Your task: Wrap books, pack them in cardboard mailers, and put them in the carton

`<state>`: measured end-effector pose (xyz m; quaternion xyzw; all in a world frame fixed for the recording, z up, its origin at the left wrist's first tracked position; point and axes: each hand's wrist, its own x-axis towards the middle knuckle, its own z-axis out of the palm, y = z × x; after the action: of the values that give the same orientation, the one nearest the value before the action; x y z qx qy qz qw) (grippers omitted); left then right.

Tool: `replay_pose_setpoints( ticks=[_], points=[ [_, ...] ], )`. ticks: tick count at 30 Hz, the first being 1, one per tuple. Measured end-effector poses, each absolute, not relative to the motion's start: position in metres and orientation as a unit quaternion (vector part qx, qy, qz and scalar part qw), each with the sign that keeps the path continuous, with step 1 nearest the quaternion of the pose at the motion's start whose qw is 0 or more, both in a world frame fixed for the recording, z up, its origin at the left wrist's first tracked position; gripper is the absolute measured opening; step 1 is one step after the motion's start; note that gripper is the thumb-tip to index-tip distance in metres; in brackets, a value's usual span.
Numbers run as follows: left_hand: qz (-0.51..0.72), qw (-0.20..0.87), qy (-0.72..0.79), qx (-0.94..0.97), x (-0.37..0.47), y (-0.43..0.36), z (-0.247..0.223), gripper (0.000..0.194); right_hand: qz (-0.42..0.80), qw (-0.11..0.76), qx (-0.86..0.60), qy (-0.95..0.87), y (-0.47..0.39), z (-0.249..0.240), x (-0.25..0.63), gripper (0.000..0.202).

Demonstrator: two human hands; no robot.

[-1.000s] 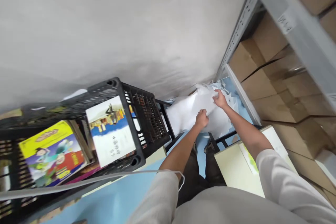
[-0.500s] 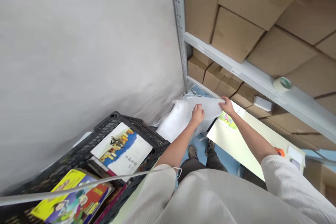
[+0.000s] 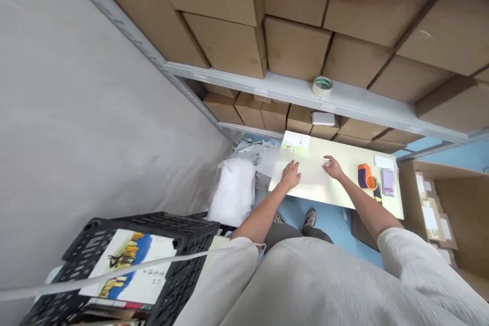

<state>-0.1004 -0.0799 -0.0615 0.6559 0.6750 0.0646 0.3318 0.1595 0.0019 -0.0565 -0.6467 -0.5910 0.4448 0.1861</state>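
A thin, translucent white packing sheet (image 3: 311, 169) lies over the left part of a pale yellow tabletop (image 3: 344, 194). My left hand (image 3: 291, 174) rests on the sheet with its fingers stretched out. At the sheet's right edge, my right hand (image 3: 333, 167) pinches it between thumb and fingers. Behind the left hand, a picture book (image 3: 298, 141) with a white and yellow-green cover lies at the table's far left corner, partly under the sheet. A stack of white packing sheets (image 3: 234, 191) stands left of the table.
An orange tape dispenser (image 3: 364, 175) and a phone-like purple item (image 3: 387, 182) lie at the table's right. Cardboard boxes (image 3: 298, 48) fill the shelf behind, with a tape roll (image 3: 322, 86) on its beam. A black crate (image 3: 191, 265) of books is at left, an open carton (image 3: 451, 170) at right.
My hands have brought the sheet from the white stack rightward onto the tabletop, partly over the picture book. The left hand's fingers have spread. My view has turned right.
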Motion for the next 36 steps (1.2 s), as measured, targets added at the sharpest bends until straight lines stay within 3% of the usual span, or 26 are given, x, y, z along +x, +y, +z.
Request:
replay_pose_setpoints(
  ticks=[7,11,15,19,25,36],
  points=[
    [-0.005,0.343,0.663,0.665,-0.040,-0.090,-0.088,0.073,0.403,0.113,-0.661,-0.623,0.000,-0.083,0.220,0.064],
    [-0.044,0.343,0.666,0.661,-0.036,-0.098,-0.097,0.074,0.316,0.063,-0.706,-0.631,-0.002,-0.091,0.222,0.073],
    [-0.060,0.330,0.662,0.671,-0.050,-0.098,-0.100,0.075,0.276,0.042,-0.704,-0.653,-0.009,-0.095,0.207,0.065],
    [-0.043,0.311,0.667,0.676,-0.074,-0.085,-0.100,0.078,0.331,0.069,-0.677,-0.654,-0.006,-0.099,0.173,0.053],
    [-0.026,0.321,0.664,0.674,-0.113,-0.066,-0.107,0.082,0.449,0.155,-0.674,-0.567,0.027,-0.115,0.099,0.053],
    [-0.045,0.346,0.611,0.711,-0.141,-0.077,-0.125,0.084,0.457,0.196,-0.748,-0.439,0.064,-0.148,0.034,0.066]
  ],
)
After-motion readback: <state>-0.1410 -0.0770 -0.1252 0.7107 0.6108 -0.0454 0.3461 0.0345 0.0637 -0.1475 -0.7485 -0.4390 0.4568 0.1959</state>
